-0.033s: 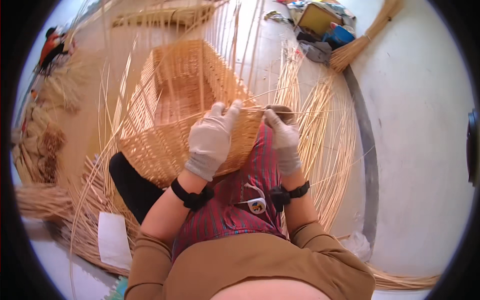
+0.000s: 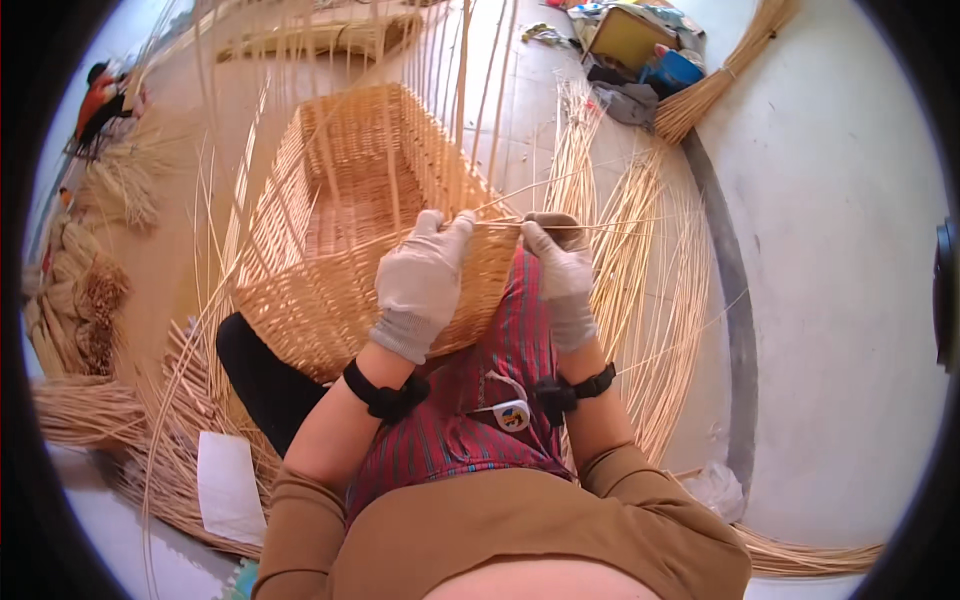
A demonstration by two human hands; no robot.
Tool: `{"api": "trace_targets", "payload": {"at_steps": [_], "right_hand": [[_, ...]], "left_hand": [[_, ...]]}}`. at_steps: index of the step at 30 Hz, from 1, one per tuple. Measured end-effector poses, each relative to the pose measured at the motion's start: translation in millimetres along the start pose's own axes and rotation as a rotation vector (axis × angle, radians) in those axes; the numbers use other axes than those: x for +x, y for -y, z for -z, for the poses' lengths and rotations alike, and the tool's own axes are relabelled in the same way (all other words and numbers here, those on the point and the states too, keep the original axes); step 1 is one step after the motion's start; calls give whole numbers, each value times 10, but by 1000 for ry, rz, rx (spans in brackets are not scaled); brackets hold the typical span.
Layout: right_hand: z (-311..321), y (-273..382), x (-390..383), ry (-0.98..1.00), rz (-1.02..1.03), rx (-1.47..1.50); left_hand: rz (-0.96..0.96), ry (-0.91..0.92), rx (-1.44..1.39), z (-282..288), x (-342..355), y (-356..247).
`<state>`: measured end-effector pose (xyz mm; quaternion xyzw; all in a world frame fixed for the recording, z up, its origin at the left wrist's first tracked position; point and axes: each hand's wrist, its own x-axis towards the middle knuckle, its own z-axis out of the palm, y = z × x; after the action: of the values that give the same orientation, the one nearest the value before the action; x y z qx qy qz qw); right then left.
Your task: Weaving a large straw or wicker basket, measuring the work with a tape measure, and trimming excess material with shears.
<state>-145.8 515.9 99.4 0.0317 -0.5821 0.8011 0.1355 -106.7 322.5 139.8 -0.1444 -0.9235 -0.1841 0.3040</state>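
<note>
A honey-coloured wicker basket (image 2: 340,305) leans across my lap, tilted, with long upright stakes (image 2: 393,150) rising from its rim. My left hand (image 2: 420,280), in a pale knit glove, is closed at the near rim, with thumb and fingers pinching a thin wicker strand (image 2: 495,222). At the basket's right corner my right hand (image 2: 560,270), gloved the same way, pinches the strand between thumb and fingers. Loose strand ends stick out to the right past this hand. The glove's fingers look dark there, and the exact grip is partly hidden.
Long loose wicker rods (image 2: 635,270) lie on the floor to the right, beside the wall. More bundles (image 2: 90,405) lie at left, near a white sheet (image 2: 230,485). A small tape measure (image 2: 512,415) rests on my lap. Far left, a person (image 2: 98,108) sits.
Both hands keep their place at the rim. My right hand and the basket appear slightly farther left, and the stakes look less blurred.
</note>
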Motion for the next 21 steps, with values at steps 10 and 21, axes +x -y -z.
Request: {"api": "trace_targets", "payload": {"at_steps": [10, 21], "right_hand": [[-179, 281, 33, -137, 580, -1087], [-252, 146, -333, 48, 760, -1056]], "left_hand": [[-102, 23, -22, -105, 214, 75], [-189, 102, -31, -99, 290, 130]]}}
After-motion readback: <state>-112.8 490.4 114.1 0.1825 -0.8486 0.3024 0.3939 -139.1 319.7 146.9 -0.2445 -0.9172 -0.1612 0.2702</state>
